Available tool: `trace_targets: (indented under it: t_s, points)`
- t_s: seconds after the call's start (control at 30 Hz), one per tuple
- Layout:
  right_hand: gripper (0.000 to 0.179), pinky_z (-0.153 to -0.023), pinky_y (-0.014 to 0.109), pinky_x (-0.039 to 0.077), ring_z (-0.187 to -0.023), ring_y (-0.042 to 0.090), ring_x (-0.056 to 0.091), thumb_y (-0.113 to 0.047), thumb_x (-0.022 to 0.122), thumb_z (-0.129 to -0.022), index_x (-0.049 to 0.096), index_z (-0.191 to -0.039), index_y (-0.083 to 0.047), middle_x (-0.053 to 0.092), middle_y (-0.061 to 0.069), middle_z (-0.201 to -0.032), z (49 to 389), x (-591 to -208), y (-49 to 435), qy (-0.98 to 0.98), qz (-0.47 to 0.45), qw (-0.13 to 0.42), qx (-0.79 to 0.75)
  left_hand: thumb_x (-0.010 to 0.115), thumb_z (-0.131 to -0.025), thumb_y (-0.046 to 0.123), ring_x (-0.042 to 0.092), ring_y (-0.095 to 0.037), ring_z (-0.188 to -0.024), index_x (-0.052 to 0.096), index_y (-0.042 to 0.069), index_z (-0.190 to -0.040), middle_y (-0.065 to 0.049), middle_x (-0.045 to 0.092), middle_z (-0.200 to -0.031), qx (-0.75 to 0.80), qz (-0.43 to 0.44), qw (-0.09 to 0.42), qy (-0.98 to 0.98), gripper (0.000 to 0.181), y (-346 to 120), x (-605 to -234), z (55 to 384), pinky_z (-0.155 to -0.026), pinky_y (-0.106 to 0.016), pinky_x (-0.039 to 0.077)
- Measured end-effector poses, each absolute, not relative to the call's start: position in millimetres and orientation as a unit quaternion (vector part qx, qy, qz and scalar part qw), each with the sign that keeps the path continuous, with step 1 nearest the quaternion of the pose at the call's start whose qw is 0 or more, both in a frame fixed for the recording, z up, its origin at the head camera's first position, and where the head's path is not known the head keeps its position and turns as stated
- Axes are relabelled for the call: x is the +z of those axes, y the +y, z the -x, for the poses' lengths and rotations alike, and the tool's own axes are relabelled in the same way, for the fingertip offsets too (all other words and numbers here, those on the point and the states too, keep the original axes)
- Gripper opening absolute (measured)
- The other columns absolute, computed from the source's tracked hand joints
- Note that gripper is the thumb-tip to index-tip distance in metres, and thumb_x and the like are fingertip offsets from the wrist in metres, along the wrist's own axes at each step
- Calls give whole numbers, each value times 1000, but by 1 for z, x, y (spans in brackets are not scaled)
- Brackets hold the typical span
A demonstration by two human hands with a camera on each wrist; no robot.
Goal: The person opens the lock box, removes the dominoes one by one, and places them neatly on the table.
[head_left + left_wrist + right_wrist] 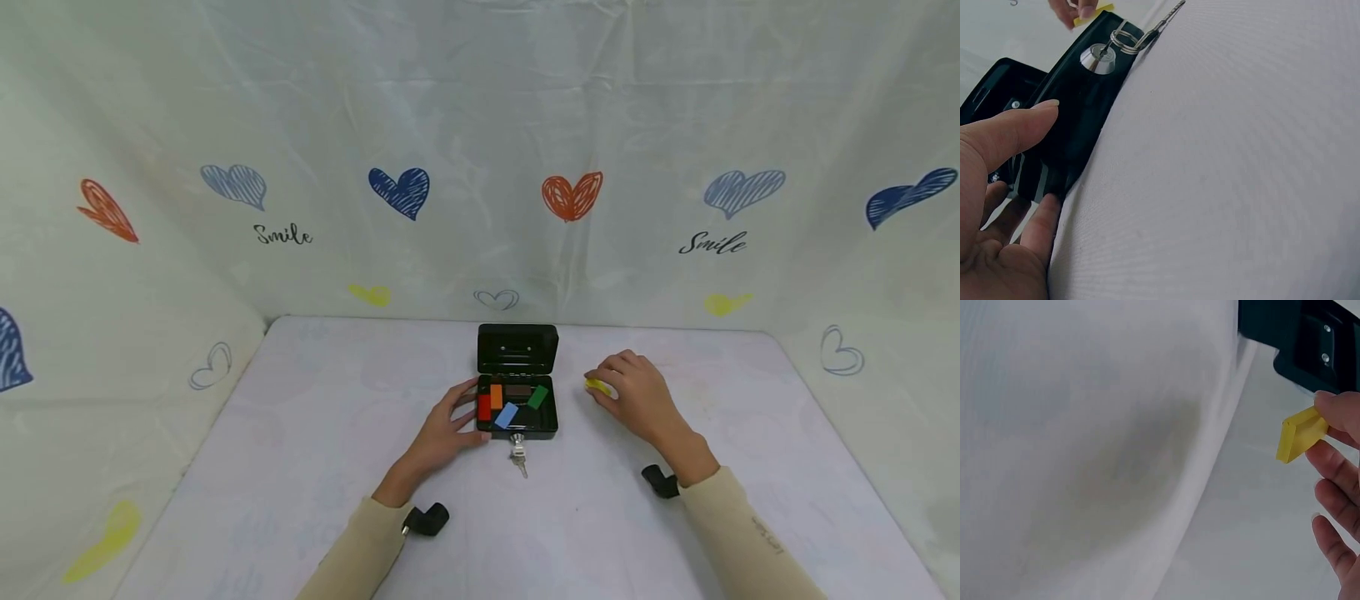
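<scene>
A small black cash box (555, 408) stands on the table with its lid (517, 348) raised. Inside lie several flat blocks: red (484, 407), orange (497, 396), brown (517, 390), blue (506, 416) and green (537, 397). My left hand (442, 429) holds the box at its left side, thumb on the front face and fingers along the side. Between thumb and fingertips my right hand (637, 396) pinches a flat yellow block (1300, 433), to the right of the box. Keys (519, 457) on a ring hang from the front lock (1099, 59).
A white cloth covers the table (360, 375). Behind it hangs a pale curtain (465, 125) printed with hearts and "Smile". Black camera mounts (427, 520) sit at both wrists, by the beige sleeves (738, 525).
</scene>
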State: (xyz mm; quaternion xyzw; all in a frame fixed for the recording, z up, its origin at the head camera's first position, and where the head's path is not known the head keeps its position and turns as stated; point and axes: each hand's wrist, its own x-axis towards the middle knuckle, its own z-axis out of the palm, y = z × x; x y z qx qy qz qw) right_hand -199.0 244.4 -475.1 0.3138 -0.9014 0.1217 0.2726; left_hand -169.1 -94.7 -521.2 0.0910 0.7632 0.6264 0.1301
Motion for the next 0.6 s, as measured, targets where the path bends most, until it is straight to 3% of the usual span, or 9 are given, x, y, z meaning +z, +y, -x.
trace_targets:
  t_s: [0.4, 0.6]
  points:
    - [25, -75, 47, 59, -89, 32, 65, -4, 95, -73, 81, -93, -5, 73, 8, -88, 209, -478, 268, -910, -294, 282, 78, 83, -85, -5, 46, -46, -146, 35, 13, -164, -22, 38, -164, 628, -92, 133, 761, 94, -95, -522, 171, -115, -47, 50]
    - [24, -76, 48, 58, -90, 33, 65, -4, 94, -74, 81, -93, -4, 74, 9, -89, 212, -480, 276, -926, -267, 260, 59, 83, -86, -4, 47, -45, -146, 35, 16, -165, -21, 39, -164, 631, -84, 136, 759, 94, -95, -524, 171, -115, -47, 50]
